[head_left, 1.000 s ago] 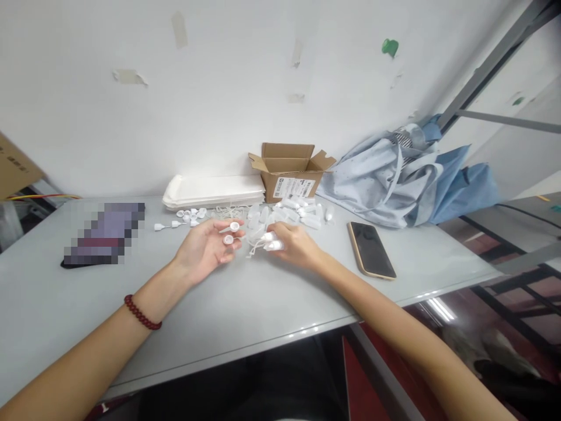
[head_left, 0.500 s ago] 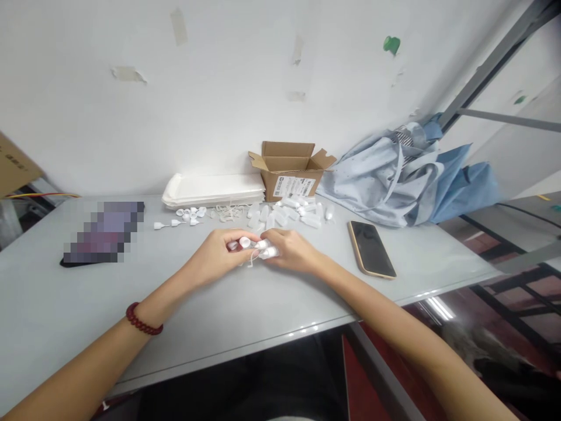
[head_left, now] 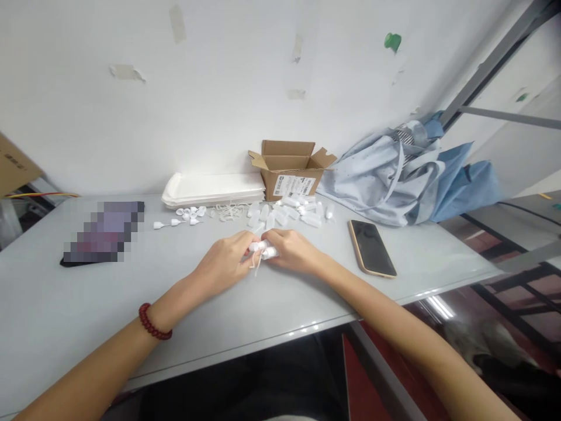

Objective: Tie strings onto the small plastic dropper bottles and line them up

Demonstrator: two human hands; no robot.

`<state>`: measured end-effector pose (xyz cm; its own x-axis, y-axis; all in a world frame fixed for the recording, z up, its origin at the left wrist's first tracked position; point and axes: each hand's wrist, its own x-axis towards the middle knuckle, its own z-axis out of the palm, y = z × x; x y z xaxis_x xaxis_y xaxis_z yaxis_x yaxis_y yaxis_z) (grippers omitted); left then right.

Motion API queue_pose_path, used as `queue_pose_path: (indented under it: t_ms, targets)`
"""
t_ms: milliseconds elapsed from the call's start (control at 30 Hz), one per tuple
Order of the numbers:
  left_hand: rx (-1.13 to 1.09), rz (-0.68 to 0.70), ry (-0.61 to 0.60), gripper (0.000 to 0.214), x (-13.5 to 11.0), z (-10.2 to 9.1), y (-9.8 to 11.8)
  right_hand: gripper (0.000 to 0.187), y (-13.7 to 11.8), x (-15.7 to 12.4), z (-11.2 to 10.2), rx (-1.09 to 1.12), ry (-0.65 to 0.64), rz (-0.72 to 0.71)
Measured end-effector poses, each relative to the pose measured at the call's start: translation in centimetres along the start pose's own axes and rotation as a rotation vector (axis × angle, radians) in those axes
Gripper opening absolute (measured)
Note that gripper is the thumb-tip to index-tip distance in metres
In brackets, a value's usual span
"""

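Over the middle of the table my two hands meet. My right hand is closed around small white-tipped squeeze bottles, their bodies mostly hidden by its fingers. A white cap is pinched in the fingers of my left hand, against the tip of one bottle. Thin white curved pieces stick out below and above the fingers; which hand holds them I cannot tell. Beyond my hands lie several translucent squeeze bottles, a heap of thin white pieces, white caps and needle-tipped caps.
An open cardboard box and a stack of white trays or sheets stand by the wall. A phone lies right, a blurred-out device left. Blue-grey cloth is heaped at the back right.
My left hand has moved right, closer to my right hand. The cap it holds has turned from facing upward to lying against a bottle tip. My right hand has barely moved.
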<state>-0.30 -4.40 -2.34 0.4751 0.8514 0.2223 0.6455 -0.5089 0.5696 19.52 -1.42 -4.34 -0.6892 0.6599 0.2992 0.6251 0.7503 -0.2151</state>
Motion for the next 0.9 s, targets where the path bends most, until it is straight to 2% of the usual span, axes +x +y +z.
queue_pose_path:
  t_ms: [167, 300, 400, 500, 600, 767, 900]
  targets:
    - [-0.085, -0.016, -0.014, 0.023, 0.2, -0.5, 0.1, 0.013, -0.1, -0.1, 0.2, -0.04, 0.008, -0.017]
    - [-0.285, -0.103, -0.034, 0.029, 0.6, -0.7, 0.2, 0.014, -0.3, -0.1, 0.2, -0.141, 0.057, -0.052]
    - [-0.607, -0.275, -0.092, 0.036, 0.8, -0.2, 0.1, 0.005, -0.3, -0.1, 0.1, -0.295, 0.12, -0.125]
    - [-0.876, -0.452, -0.168, 0.037, 0.8, 0.1, 0.1, 0.018, -0.2, -0.1, 0.1, -0.421, 0.163, -0.186]
    - [-0.866, -0.424, -0.176, 0.039, 0.7, -0.2, 0.3, 0.018, -0.1, -0.2, 0.0, -0.449, 0.161, -0.184]
    - [-0.689, -0.364, -0.081, 0.024, 0.5, -0.9, 0.8, 0.02, -0.1, -0.2, -0.2, -0.428, 0.127, -0.136]
    - [-0.748, -0.402, -0.101, 0.029, 0.5, -0.3, 0.7, 0.018, -0.4, -0.1, -0.2, -0.452, 0.109, -0.162]
